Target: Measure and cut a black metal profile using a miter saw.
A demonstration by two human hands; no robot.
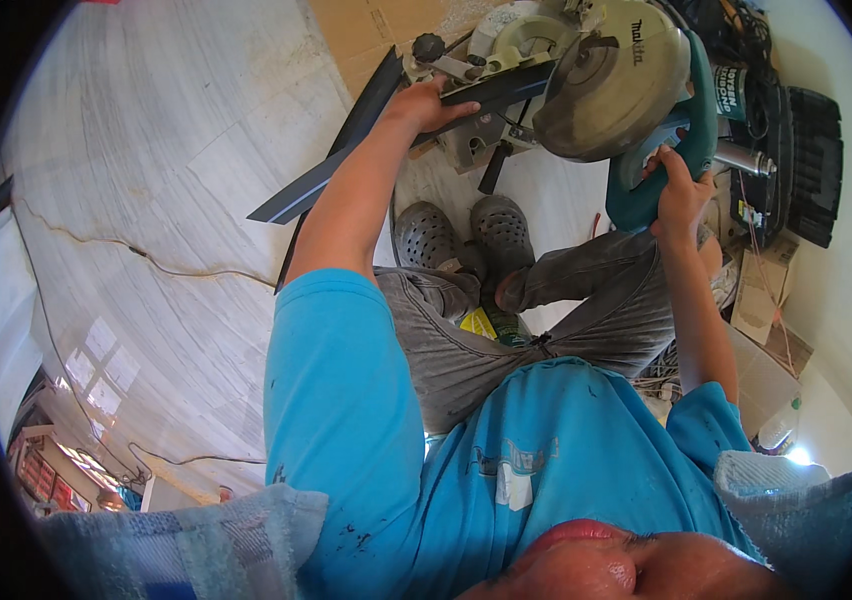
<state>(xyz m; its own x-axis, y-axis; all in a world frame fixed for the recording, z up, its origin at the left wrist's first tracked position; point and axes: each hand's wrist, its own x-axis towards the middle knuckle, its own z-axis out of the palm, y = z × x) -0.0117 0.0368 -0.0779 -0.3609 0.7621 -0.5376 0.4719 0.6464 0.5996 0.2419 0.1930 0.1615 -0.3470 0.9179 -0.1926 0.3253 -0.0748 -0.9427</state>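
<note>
A miter saw (506,55) stands on the floor in front of me, its rounded, clouded blade guard (606,85) at the upper right. My left hand (426,107) grips a long dark trim strip (321,186) against the saw's fence, thumb stretched along it. The strip's free left end is cut at an angle, and its other end reaches the blade guard, which hides the blade. My right hand (682,192) is wrapped around the saw's green handle (636,195). A second dark strip (371,103) passes behind my left forearm.
Cardboard (361,35) lies beneath the saw's far side. Power cords (186,270) cross the tiled floor on the left. Near my right side are a black tool case (812,165), a can (731,92) and cardboard boxes (761,295). My shoes (501,235) stand close before the saw.
</note>
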